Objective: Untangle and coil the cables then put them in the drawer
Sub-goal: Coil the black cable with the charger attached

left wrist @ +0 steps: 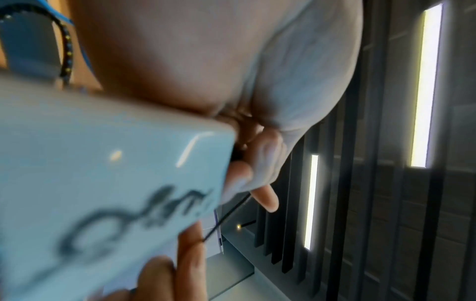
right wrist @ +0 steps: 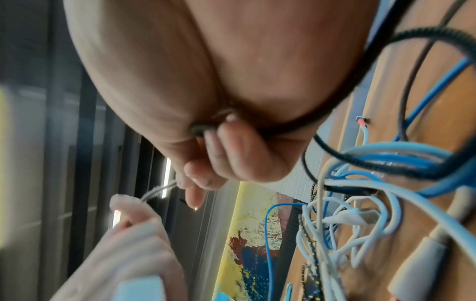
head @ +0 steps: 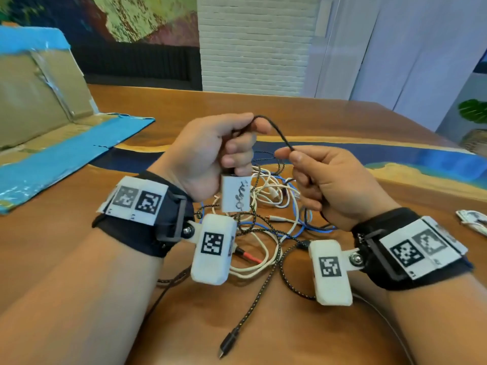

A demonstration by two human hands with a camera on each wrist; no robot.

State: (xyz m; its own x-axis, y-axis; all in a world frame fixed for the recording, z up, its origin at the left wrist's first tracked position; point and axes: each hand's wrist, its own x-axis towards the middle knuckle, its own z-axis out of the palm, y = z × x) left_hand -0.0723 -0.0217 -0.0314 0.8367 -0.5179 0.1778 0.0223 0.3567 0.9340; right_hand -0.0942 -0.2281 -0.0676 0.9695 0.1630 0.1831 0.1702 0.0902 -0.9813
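My left hand (head: 232, 146) is raised over the table and grips a thin black cable (head: 279, 133), with a white charger block (head: 235, 194) hanging under its curled fingers. The cable arcs right to my right hand (head: 291, 155), which pinches it between thumb and forefinger; more of it runs through the curled fingers (right wrist: 231, 146). The left wrist view shows the charger block (left wrist: 103, 183) close up and the black cable (left wrist: 226, 215) leaving my fingertips. Below both hands lies a tangle of white, blue and braided cables (head: 268, 206), which also fills the right wrist view's right side (right wrist: 360, 193).
A cardboard box edged with blue tape (head: 39, 101) stands open at the left back of the wooden table (head: 342, 119). A braided black cable ends in a plug (head: 226, 343) near me. A small white item (head: 471, 219) lies at the right edge.
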